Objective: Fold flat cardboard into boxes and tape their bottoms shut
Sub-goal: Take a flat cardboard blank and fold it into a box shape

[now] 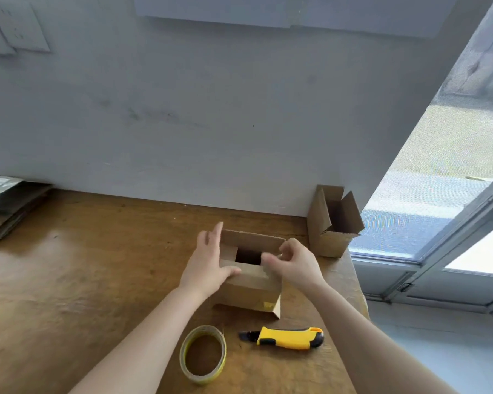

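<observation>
Box: we have the small cardboard box (251, 282) standing on the tabletop (97, 265), near its right edge, flaps half folded over a dark gap.
Left hand: our left hand (208, 263) lies spread flat against the box's left side, thumb on the near flap.
Right hand: our right hand (293, 263) hovers loosely curled at the right flap, holding nothing (contact unclear).
Handling: we judge it light, stiff and easily creased; best steadied by the walls while pressing flaps.
Tools: tape roll (203, 354) and knife (288, 337) lie just in front.

Matt brown cardboard is seen in the box (251, 285); the table (83, 280) is glossy worn wood; the knife (288, 337) is seemingly smooth yellow plastic.
</observation>
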Demonstrator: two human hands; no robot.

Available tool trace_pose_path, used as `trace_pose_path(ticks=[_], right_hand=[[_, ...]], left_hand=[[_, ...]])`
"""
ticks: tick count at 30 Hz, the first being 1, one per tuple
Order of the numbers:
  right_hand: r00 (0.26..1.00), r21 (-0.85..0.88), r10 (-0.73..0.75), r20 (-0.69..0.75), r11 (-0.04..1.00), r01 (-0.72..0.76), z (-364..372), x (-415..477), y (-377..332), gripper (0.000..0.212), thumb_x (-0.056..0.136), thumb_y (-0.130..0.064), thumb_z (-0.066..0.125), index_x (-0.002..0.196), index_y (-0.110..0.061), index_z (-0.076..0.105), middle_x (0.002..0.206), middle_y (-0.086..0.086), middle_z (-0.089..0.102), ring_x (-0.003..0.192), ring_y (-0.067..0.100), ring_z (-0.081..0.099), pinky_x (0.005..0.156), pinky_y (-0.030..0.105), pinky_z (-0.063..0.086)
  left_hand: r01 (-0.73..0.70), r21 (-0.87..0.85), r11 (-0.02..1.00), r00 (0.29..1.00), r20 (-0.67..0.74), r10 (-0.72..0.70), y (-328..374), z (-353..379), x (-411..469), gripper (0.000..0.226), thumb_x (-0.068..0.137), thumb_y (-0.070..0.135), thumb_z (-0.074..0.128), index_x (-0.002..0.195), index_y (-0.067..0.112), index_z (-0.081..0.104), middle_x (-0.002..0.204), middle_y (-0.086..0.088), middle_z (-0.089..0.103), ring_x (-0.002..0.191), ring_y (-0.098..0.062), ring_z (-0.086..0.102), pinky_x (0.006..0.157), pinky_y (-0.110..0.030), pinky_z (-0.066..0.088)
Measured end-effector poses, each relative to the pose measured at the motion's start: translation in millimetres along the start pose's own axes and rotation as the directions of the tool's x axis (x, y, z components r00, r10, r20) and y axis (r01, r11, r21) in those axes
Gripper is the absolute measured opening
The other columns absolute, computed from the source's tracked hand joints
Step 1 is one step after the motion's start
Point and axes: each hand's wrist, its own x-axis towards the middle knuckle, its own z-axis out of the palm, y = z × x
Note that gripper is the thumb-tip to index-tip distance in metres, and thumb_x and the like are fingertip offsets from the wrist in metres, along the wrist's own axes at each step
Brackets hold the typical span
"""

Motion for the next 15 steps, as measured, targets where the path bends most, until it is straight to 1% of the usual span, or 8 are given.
trace_pose_path(ticks=[2,3,5,6,7,9,11,15], right_hand=[[1.0,-0.059,-0.019,0.003,0.998,0.019,3,-4,9,0.065,0.07,-0.051,0.08,0.118,-0.026,0.045,0.095,-0.012,0.055,0.085,0.007,0.057,0.073,0.028,0.054],[1.0,-0.049,-0.029,-0.005,0.998,0.028,5,-5,12,0.078,0.07,-0.046,0.081,0.131,-0.027,0.037,0.097,-0.011,0.054,0.087,0.007,0.055,0.076,0.028,0.052],[0.998,-0.03,-0.061,-0.011,0.998,0.061,7,-6,13,0.097,0.073,-0.041,0.081,0.148,-0.035,0.019,0.103,-0.011,0.051,0.093,0.006,0.053,0.079,0.024,0.047],[0.997,-0.054,-0.078,-0.003,0.995,0.078,8,-6,11,0.092,0.075,-0.04,0.079,0.148,-0.038,0.023,0.106,-0.012,0.048,0.096,0.008,0.053,0.079,0.022,0.044],[0.996,-0.094,-0.09,0.007,0.991,0.091,8,-5,10,0.078,0.078,-0.041,0.076,0.144,-0.039,0.034,0.108,-0.012,0.045,0.098,0.009,0.053,0.079,0.021,0.042],[0.995,-0.173,-0.101,0.014,0.98,0.102,9,-6,8,0.052,0.081,-0.043,0.073,0.129,-0.036,0.056,0.106,-0.01,0.043,0.095,0.01,0.052,0.077,0.019,0.041],[0.993,-0.205,-0.121,-0.002,0.972,0.118,10,-7,8,0.04,0.083,-0.042,0.072,0.121,-0.032,0.065,0.107,-0.008,0.044,0.095,0.01,0.05,0.078,0.02,0.043],[0.969,-0.388,-0.245,-0.016,0.895,0.22,17,-11,4,0.02,0.09,-0.033,0.065,0.106,-0.029,0.075,0.136,-0.009,0.048,0.13,0.013,0.038,0.093,0.016,0.033]], left_hand=[[0.022,0.028,0.999,0.999,0.038,-0.023,1,0,5,0.122,0.07,0.047,0.079,0.148,0.037,-0.014,0.146,-0.001,0.017,0.1,-0.014,0.054,0.084,-0.022,0.049],[0.038,0.026,0.999,0.998,0.056,-0.039,2,1,8,0.122,0.069,0.048,0.08,0.149,0.037,-0.012,0.144,0.0,0.019,0.103,-0.014,0.053,0.084,-0.022,0.048],[0.064,0.041,0.997,0.996,0.061,-0.066,3,1,13,0.103,0.067,0.05,0.08,0.148,0.032,0.019,0.143,-0.003,0.031,0.112,-0.017,0.051,0.085,-0.026,0.047],[0.039,0.107,0.993,0.998,0.035,-0.043,3,0,14,0.085,0.066,0.054,0.079,0.137,0.03,0.038,0.135,0.0,0.041,0.11,-0.015,0.05,0.082,-0.025,0.046],[-0.003,0.193,0.981,1.0,-0.004,0.004,3,-1,13,0.069,0.065,0.059,0.076,0.122,0.029,0.05,0.123,0.004,0.049,0.104,-0.012,0.048,0.08,-0.024,0.043],[-0.082,0.239,0.967,0.993,-0.062,0.099,-1,1,10,0.053,0.067,0.063,0.073,0.105,0.027,0.061,0.106,0.01,0.053,0.098,-0.009,0.045,0.079,-0.025,0.042],[-0.134,0.137,0.981,0.986,-0.082,0.146,-7,3,5,0.044,0.072,0.056,0.072,0.101,0.024,0.067,0.1,0.013,0.054,0.098,-0.007,0.045,0.08,-0.024,0.044],[-0.197,0.075,0.978,0.977,-0.065,0.202,-13,11,-1,0.035,0.084,0.039,0.068,0.11,0.016,0.072,0.108,0.009,0.057,0.107,-0.008,0.044,0.092,-0.027,0.045]])
